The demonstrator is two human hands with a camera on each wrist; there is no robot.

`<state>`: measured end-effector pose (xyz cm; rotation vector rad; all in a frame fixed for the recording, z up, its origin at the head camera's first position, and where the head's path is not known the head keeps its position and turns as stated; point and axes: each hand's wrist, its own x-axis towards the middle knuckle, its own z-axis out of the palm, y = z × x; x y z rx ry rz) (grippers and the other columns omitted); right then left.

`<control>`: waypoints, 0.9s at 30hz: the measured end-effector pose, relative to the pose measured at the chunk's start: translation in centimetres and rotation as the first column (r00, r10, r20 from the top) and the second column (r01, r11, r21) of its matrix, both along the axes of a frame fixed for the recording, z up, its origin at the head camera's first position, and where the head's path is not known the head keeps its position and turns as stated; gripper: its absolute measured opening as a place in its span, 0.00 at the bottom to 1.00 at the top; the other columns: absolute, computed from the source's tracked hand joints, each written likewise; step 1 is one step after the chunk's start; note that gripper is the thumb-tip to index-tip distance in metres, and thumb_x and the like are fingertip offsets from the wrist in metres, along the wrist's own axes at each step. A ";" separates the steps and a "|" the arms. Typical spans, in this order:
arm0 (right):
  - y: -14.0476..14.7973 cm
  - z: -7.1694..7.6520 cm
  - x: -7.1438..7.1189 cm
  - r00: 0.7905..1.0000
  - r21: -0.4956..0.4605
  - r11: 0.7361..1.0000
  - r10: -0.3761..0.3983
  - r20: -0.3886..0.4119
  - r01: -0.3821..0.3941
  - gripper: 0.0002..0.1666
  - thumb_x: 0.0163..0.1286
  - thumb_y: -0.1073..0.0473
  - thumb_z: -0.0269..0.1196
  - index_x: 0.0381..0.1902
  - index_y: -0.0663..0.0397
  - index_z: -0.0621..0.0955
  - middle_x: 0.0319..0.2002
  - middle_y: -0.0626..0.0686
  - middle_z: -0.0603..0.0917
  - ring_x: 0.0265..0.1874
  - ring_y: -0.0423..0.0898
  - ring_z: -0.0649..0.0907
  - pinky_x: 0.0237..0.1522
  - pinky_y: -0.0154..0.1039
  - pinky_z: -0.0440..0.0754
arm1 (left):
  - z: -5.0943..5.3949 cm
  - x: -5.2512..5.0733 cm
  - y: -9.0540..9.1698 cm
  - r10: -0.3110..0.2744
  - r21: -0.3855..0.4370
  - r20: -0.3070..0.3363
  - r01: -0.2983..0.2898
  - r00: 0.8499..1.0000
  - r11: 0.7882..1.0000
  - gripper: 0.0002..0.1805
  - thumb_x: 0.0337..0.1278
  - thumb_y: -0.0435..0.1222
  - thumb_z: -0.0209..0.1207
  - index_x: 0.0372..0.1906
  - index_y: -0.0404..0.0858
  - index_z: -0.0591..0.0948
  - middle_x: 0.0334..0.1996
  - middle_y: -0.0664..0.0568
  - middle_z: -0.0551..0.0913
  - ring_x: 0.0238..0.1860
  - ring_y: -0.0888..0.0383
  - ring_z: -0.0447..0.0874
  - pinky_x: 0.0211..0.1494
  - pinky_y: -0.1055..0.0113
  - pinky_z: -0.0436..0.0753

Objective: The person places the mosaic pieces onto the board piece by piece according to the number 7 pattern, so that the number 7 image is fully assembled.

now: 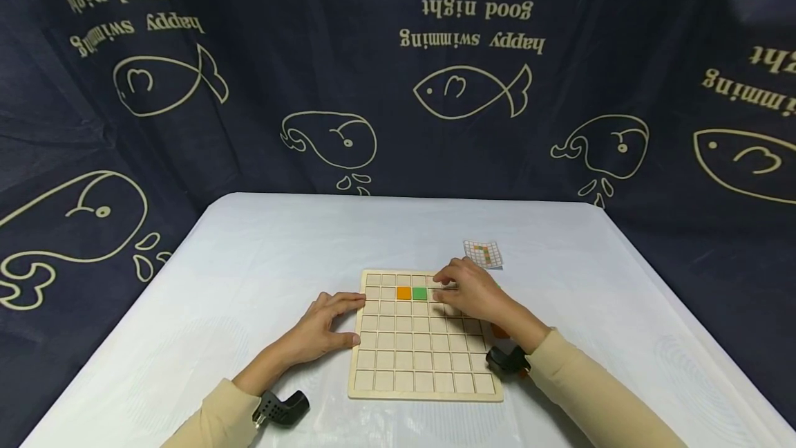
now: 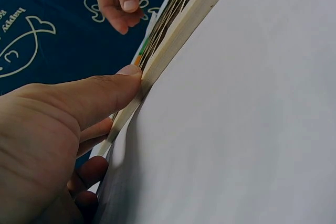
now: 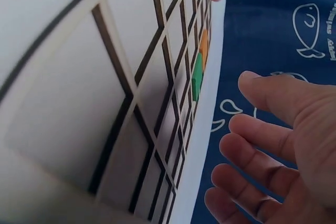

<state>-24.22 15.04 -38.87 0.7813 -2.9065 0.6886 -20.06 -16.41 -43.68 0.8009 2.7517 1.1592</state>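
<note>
A wooden grid board (image 1: 403, 342) lies on the table. An orange square tile (image 1: 404, 293) and a green square tile (image 1: 419, 293) sit side by side in its second row from the far side. My left hand (image 1: 326, 327) rests against the board's left edge, its thumb (image 2: 113, 90) touching the wooden rim in the left wrist view. Over the board's far right part hovers my right hand (image 1: 475, 289), just right of the green tile. Its fingers (image 3: 257, 140) are loosely bent and apart in the right wrist view, with nothing between them.
A small pattern card (image 1: 483, 254) lies beyond the board's far right corner. Orange pieces (image 1: 499, 332) show partly beneath my right forearm, beside the board. The white table (image 1: 298, 240) ends at a dark curtain (image 1: 385, 54) printed with fish and whales.
</note>
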 end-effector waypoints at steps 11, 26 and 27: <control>1.6 0.0 1.2 0.997 -0.003 1.000 -0.002 -0.073 0.001 0.16 0.60 0.51 0.66 0.44 0.52 0.84 0.37 0.46 0.80 0.39 0.45 0.75 0.38 0.39 0.73 | 0.0 0.0 0.0 -0.002 0.004 -0.001 0.002 1.000 1.000 0.35 0.47 0.45 0.68 0.64 0.45 0.73 0.67 0.59 0.68 0.49 0.61 0.61 0.58 0.56 0.60; 3.8 0.1 3.4 0.996 -0.019 0.999 -0.033 -0.088 0.031 0.17 0.60 0.52 0.66 0.45 0.52 0.83 0.39 0.47 0.81 0.38 0.45 0.74 0.40 0.41 0.75 | 0.0 0.0 0.0 -0.005 0.005 -0.010 0.005 1.000 1.000 0.35 0.48 0.46 0.68 0.64 0.44 0.72 0.67 0.58 0.68 0.53 0.60 0.61 0.60 0.54 0.60; 3.9 0.0 3.6 0.995 -0.015 0.999 -0.033 -0.097 0.032 0.16 0.60 0.53 0.67 0.45 0.52 0.83 0.38 0.46 0.80 0.37 0.44 0.74 0.38 0.38 0.74 | 0.0 0.0 0.0 -0.004 0.004 -0.016 0.004 1.000 1.000 0.35 0.48 0.46 0.68 0.64 0.44 0.73 0.66 0.58 0.69 0.51 0.61 0.61 0.59 0.56 0.61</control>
